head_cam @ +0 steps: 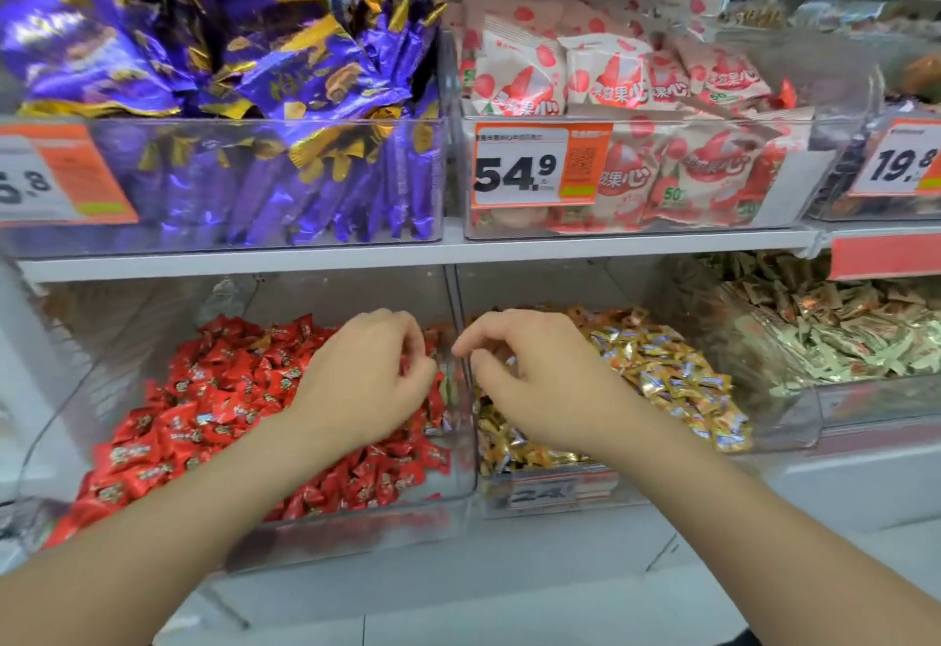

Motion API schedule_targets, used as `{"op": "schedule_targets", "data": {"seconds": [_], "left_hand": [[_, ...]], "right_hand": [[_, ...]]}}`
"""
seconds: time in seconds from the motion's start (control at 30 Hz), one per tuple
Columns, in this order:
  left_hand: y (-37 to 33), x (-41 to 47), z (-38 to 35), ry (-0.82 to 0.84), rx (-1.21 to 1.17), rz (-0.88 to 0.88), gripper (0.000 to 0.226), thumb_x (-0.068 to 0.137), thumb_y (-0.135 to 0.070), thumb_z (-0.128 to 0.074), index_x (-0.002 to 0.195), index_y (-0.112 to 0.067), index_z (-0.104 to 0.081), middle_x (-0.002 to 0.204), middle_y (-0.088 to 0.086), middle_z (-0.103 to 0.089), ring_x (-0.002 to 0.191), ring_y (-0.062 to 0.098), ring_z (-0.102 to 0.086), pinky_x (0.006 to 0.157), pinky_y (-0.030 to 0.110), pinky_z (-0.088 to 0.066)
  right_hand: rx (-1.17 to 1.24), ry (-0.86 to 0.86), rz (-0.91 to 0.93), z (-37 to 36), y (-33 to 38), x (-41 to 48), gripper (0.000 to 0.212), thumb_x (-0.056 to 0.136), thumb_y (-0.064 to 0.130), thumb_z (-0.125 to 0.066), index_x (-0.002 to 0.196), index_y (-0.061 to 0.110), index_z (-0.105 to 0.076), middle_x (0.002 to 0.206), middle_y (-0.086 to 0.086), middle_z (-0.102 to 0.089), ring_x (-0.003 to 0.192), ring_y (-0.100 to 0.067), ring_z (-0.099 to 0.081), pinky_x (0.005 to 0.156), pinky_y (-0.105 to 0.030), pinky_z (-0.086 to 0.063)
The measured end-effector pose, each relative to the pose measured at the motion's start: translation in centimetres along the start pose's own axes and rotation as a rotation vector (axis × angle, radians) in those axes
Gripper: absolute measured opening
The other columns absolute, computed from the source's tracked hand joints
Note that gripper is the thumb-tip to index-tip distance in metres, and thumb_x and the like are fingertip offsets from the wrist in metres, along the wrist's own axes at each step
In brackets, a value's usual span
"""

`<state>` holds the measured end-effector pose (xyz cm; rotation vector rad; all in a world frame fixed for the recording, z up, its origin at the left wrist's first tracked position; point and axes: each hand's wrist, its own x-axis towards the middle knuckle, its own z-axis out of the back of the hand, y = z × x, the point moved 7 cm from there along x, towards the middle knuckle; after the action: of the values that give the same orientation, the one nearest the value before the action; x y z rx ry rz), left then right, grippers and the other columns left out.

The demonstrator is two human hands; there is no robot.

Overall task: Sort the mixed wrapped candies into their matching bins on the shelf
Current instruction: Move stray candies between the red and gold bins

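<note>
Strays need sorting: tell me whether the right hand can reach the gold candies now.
Probably yes: the right hand hangs right over the gold candies, fingers curled down, with nothing between them.

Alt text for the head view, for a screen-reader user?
Two bare hands reach into clear bins on a shop shelf: the left hand over red wrapped candies, the right hand over gold wrapped candies, fingers curled near the divider between the bins. Above sit bins of purple packets and white-and-red packets.

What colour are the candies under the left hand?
The small wrapped candies under the left hand are shiny red, clearest in the head view.
</note>
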<state>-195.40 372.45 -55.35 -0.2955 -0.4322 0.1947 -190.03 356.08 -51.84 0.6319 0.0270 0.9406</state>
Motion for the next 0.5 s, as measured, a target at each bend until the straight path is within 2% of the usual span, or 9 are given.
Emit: {"op": "schedule_targets", "data": {"seconds": [0.07,0.13,0.2,0.27,0.3,0.33,0.4,0.47,0.5], "left_hand": [[2.2,1.7,-2.9,0.183,0.04,-0.044,0.043,0.083,-0.052,-0.048,0.11,-0.025,-0.067,0.102,-0.001,-0.068,0.103,0.024,-0.065,0.091,0.039,-0.052],[3.0,2.9,-5.5,0.315,0.069,-0.109,0.064,0.083,-0.062,-0.046,0.131,-0.023,-0.061,0.127,0.005,-0.066,0.122,0.027,-0.061,0.103,0.042,-0.049],[3.2,3.6,-7.7,0.4,0.108,-0.157,0.074,0.085,-0.066,-0.047,0.145,-0.022,-0.051,0.149,0.008,-0.053,0.139,0.03,-0.048,0.116,0.047,-0.04],[3.9,3.9,-9.2,0.467,0.206,-0.18,0.078,0.09,-0.067,-0.049,0.153,-0.022,-0.045,0.163,0.007,-0.038,0.152,0.031,-0.031,0.125,0.048,-0.025],[4.3,3.9,-9.6,0.502,0.265,-0.181,0.079,0.088,-0.07,-0.047,0.152,-0.024,-0.046,0.164,0.005,-0.037,0.153,0.031,-0.028,0.125,0.048,-0.023],[4.7,3.9,-9.7,0.535,0.309,-0.182,0.079,0.083,-0.073,-0.045,0.147,-0.027,-0.051,0.158,0.004,-0.044,0.15,0.031,-0.033,0.123,0.048,-0.027],[4.9,3.7,-8.8,0.591,0.317,-0.186,0.066,0.077,-0.071,-0.052,0.126,-0.028,-0.063,0.13,0.004,-0.064,0.128,0.032,-0.054,0.106,0.043,-0.046],[5.1,3.1,-8.0,0.653,0.287,-0.192,0.05,0.078,-0.062,-0.064,0.11,-0.023,-0.065,0.098,0.001,-0.068,0.103,0.031,-0.065,0.086,0.037,-0.053],[5.1,2.7,-7.5,0.671,0.271,-0.192,0.047,0.078,-0.06,-0.067,0.107,-0.022,-0.065,0.09,-0.001,-0.066,0.097,0.03,-0.065,0.082,0.036,-0.054]], "right_hand": [[-0.053,0.002,-0.021,-1.2,-0.7,1.2,0.025,0.1,0.018,-0.053,0.113,0.028,-0.072,0.099,0.01,-0.062,0.087,-0.001,-0.055,0.081,-0.014,-0.039],[-0.073,0.014,-0.086,-2.2,-2.2,2.4,0.019,0.1,0.018,-0.05,0.113,0.027,-0.062,0.099,0.008,-0.057,0.098,-0.014,-0.055,0.087,-0.03,-0.042],[-0.073,0.019,-0.141,-2.8,-3.4,3.5,0.014,0.101,0.019,-0.05,0.111,0.024,-0.058,0.095,0.006,-0.06,0.099,-0.02,-0.056,0.083,-0.034,-0.041],[-0.072,-0.006,-0.18,-2.9,-4.0,4.4,0.014,0.101,0.02,-0.051,0.111,0.02,-0.062,0.097,0.003,-0.066,0.1,-0.023,-0.06,0.084,-0.033,-0.044],[-0.077,-0.019,-0.195,-2.8,-4.0,4.8,0.016,0.1,0.019,-0.052,0.11,0.019,-0.065,0.098,0.001,-0.068,0.1,-0.023,-0.062,0.085,-0.034,-0.047],[-0.079,-0.028,-0.211,-2.7,-4.1,5.1,0.016,0.099,0.019,-0.053,0.108,0.017,-0.067,0.098,0.0,-0.069,0.099,-0.024,-0.063,0.087,-0.035,-0.05],[-0.07,-0.04,-0.24,-2.6,-4.0,5.5,0.016,0.096,0.017,-0.055,0.102,0.016,-0.069,0.091,-0.001,-0.071,0.093,-0.024,-0.065,0.084,-0.036,-0.053],[-0.058,-0.052,-0.268,-2.5,-4.0,5.6,0.014,0.094,0.015,-0.055,0.099,0.017,-0.069,0.084,-0.001,-0.07,0.085,-0.023,-0.066,0.079,-0.036,-0.054],[-0.048,-0.066,-0.28,-2.4,-4.0,5.5,0.014,0.093,0.014,-0.056,0.099,0.017,-0.068,0.082,-0.001,-0.07,0.083,-0.022,-0.066,0.076,-0.035,-0.054]]}}
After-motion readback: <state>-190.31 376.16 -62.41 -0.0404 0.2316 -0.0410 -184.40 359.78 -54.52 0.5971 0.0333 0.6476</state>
